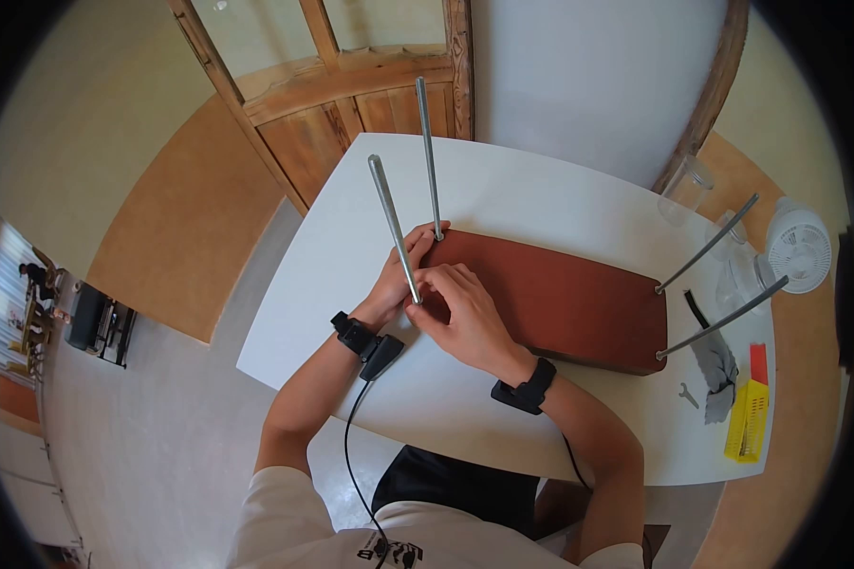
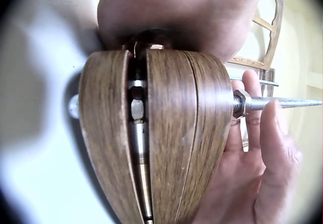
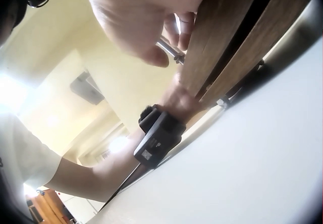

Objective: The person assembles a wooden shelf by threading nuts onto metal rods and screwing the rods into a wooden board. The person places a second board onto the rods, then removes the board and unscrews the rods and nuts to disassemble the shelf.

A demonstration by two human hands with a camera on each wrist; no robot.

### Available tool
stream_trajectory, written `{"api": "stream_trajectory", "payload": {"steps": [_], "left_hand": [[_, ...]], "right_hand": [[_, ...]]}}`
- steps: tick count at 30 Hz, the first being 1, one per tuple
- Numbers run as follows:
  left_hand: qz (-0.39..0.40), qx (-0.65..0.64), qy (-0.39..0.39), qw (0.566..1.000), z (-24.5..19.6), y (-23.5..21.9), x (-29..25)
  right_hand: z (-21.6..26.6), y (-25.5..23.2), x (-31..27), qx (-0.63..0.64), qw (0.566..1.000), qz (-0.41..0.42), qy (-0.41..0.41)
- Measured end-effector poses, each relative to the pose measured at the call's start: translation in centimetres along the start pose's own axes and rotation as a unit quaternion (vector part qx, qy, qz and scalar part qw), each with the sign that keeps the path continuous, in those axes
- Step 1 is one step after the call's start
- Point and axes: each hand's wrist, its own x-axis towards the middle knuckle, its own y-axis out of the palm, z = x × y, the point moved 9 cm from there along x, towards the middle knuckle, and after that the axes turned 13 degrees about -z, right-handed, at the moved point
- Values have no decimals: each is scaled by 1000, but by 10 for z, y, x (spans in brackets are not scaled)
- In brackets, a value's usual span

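With its four silver metal rods upright, a reddish-brown wooden slab point(image 1: 560, 294) lies on the white counter point(image 1: 304, 266).
The right hand point(image 1: 470, 318) has its grip curled around the foot of the near-left rod point(image 1: 393, 223), which partly blocks the left hand point(image 1: 389, 284), spread along the slab's left end; rightward lie grey cloth point(image 1: 716, 368), a small wrench point(image 1: 689, 394) and a yellow plastic basket point(image 1: 747, 422).

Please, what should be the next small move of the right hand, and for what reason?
Probably the right hand should pinch the nut and turn it slightly toward the brown block. A little thread seems visible between them, thumb and fingers surround this rod, and the left hand lies at that end, able to steady it.
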Motion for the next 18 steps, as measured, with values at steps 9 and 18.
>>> {"api": "stream_trajectory", "payload": {"steps": [9, 18], "left_hand": [[-4, 9, 22, 1000, 0, -1, 1], [20, -24, -1, 1000, 4, -3, 1]], "right_hand": [[-3, 0, -2, 23, 1000, -3, -6], [-8, 1, -1, 14, 1000, 9, 22]]}}
